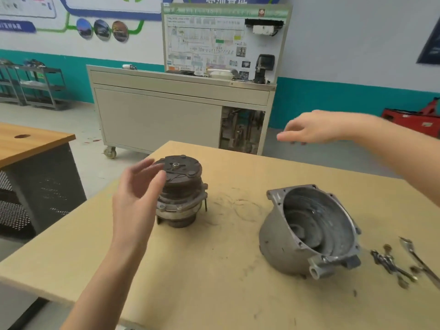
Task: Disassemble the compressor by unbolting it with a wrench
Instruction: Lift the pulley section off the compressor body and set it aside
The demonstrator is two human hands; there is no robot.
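The compressor's front part [182, 191], a dark clutch pulley on a grey flange, stands upright on the tan table [214, 270]. My left hand [138, 194] hovers just left of it with relaxed fingers, holding nothing. The empty grey housing shell [309, 231] lies tilted on its side to the right, its opening facing up and toward me. My right hand [312, 129] floats high above the table's far edge, fingers spread, holding nothing. A wrench [419, 260] and several loose bolts [390, 263] lie at the right edge of the table.
A grey wheeled cabinet [166, 115] with a wiring display board [223, 41] stands behind the table. A wooden desk [28, 141] is at the left, metal racks [35, 84] lie beyond it, and a red toolbox [414, 120] sits on the floor at far right.
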